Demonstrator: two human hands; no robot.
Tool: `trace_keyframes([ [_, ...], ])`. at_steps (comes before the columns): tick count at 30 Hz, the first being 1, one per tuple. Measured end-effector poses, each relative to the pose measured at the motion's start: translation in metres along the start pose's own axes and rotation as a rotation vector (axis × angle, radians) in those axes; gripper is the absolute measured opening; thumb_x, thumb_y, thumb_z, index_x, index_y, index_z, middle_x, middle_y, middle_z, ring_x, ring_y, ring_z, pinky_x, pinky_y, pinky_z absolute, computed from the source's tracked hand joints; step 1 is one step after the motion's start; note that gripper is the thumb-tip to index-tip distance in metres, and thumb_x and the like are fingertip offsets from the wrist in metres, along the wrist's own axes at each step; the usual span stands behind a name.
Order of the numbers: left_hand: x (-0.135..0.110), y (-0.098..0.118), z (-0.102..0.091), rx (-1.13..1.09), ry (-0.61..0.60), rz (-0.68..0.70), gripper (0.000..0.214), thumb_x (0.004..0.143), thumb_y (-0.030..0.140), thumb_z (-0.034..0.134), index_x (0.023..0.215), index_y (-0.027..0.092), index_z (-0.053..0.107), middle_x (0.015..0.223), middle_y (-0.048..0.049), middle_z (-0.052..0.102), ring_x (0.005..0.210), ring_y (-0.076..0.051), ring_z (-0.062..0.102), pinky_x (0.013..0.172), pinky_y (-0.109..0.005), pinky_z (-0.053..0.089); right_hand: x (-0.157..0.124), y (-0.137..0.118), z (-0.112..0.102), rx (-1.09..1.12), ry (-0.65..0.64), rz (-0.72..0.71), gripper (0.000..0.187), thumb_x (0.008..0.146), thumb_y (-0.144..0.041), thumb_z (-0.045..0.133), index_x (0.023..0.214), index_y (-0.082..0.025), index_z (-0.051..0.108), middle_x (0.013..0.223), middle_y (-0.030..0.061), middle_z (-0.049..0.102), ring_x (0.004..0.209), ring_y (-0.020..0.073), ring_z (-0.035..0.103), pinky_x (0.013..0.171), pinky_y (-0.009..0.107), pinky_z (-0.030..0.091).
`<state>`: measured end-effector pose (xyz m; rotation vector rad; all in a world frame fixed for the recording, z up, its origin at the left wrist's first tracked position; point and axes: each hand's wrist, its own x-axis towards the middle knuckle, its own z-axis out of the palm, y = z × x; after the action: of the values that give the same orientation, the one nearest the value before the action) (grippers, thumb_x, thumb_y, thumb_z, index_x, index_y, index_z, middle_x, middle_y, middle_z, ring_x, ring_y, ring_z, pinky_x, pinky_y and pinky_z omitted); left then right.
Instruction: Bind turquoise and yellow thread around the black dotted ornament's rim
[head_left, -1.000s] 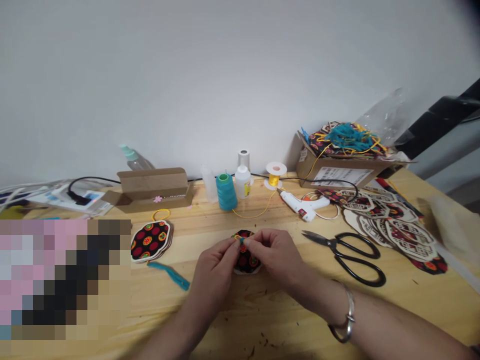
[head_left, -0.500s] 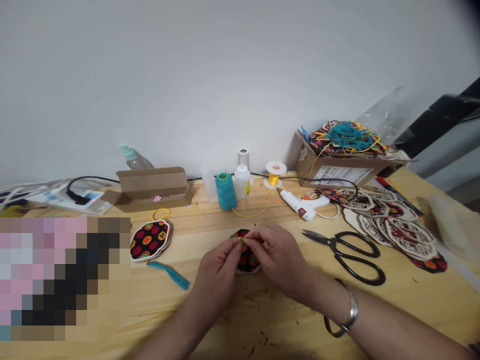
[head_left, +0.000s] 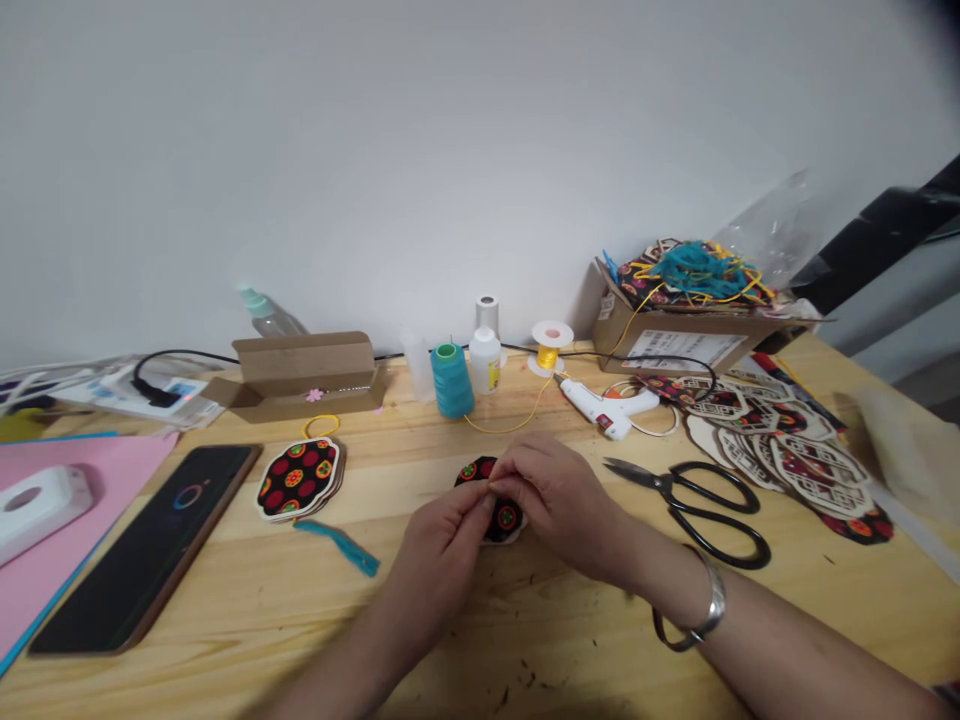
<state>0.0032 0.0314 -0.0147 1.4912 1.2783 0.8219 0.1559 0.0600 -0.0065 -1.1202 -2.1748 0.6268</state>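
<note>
My left hand (head_left: 448,535) and my right hand (head_left: 551,500) meet fingertip to fingertip, both closed in a pinch. Between them is a yellow cord, now almost wholly hidden by the fingers; a bit of it showed half a second ago. Beneath the hands lies a black fabric-covered piece (head_left: 508,518) with red and green round motifs and a pale edge, partly covered. To the left rests a stack of similar patterned pieces (head_left: 298,480) with a yellow loop (head_left: 321,427) and a teal tassel (head_left: 341,545). Black-handled scissors (head_left: 664,485) lie open to the right of my right hand.
Behind stand a teal thread cone (head_left: 452,382), a white glue bottle (head_left: 485,362), a yellow cord spool (head_left: 550,350) and a glue gun (head_left: 609,408). Cut pieces (head_left: 787,440) and a full cardboard box (head_left: 679,335) are at right. A phone (head_left: 150,550) lies left.
My pinched fingertips have drawn closer together, and the bit of yellow cord between them is covered. The patterned piece beneath has shifted slightly. The phone, blurred out before, is visible.
</note>
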Motion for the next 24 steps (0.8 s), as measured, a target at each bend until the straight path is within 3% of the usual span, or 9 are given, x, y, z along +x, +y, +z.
trace_keyframes([
  [4, -0.0003, 0.0007, 0.0001, -0.041, 0.006, -0.029, 0.028, 0.084, 0.026, 0.046, 0.102, 0.024, 0.068, 0.091, 0.0004, 0.071, 0.084, -0.018, 0.06, 0.076, -0.026, 0.042, 0.001, -0.0024, 0.0003, 0.024, -0.008, 0.06, 0.011, 0.082, -0.012, 0.048, 0.073, -0.015, 0.053, 0.075, 0.0024, 0.056, 0.072, 0.0136, 0.048, 0.065, 0.025, 0.036],
  [9, -0.0004, 0.003, -0.0004, -0.14, 0.068, -0.102, 0.026, 0.082, 0.028, 0.05, 0.1, 0.022, 0.068, 0.089, -0.0004, 0.072, 0.082, -0.018, 0.06, 0.075, -0.025, 0.043, -0.0009, -0.0021, 0.005, 0.2, -0.016, 0.305, 0.011, 0.082, -0.014, 0.046, 0.075, -0.017, 0.055, 0.072, 0.0003, 0.059, 0.068, 0.0121, 0.05, 0.061, 0.024, 0.037],
  [12, 0.0009, 0.0031, -0.0005, -0.246, 0.091, -0.137, 0.027, 0.081, 0.028, 0.053, 0.103, 0.022, 0.067, 0.092, -0.001, 0.071, 0.086, -0.018, 0.06, 0.077, -0.025, 0.043, -0.001, -0.0021, 0.0063, 0.266, -0.012, 0.365, 0.012, 0.081, -0.016, 0.047, 0.074, -0.017, 0.056, 0.071, 0.0, 0.06, 0.067, 0.0118, 0.051, 0.061, 0.024, 0.037],
  [17, 0.0022, 0.0036, -0.0008, -0.293, 0.088, -0.171, 0.026, 0.078, 0.031, 0.057, 0.099, 0.02, 0.068, 0.086, -0.0022, 0.072, 0.079, -0.017, 0.06, 0.072, -0.025, 0.045, -0.0001, -0.0021, 0.0056, 0.3, -0.004, 0.37, 0.011, 0.081, -0.017, 0.048, 0.074, -0.017, 0.057, 0.07, -0.0004, 0.06, 0.066, 0.0115, 0.052, 0.06, 0.023, 0.038],
  [24, 0.0016, 0.0044, -0.002, -0.267, 0.072, -0.185, 0.023, 0.077, 0.031, 0.058, 0.087, 0.018, 0.072, 0.071, -0.0017, 0.069, 0.069, -0.016, 0.058, 0.065, -0.025, 0.044, -0.0011, -0.0021, 0.0038, 0.185, 0.014, 0.257, 0.013, 0.081, -0.013, 0.047, 0.073, -0.017, 0.056, 0.071, 0.0, 0.059, 0.068, 0.0122, 0.051, 0.061, 0.024, 0.036],
])
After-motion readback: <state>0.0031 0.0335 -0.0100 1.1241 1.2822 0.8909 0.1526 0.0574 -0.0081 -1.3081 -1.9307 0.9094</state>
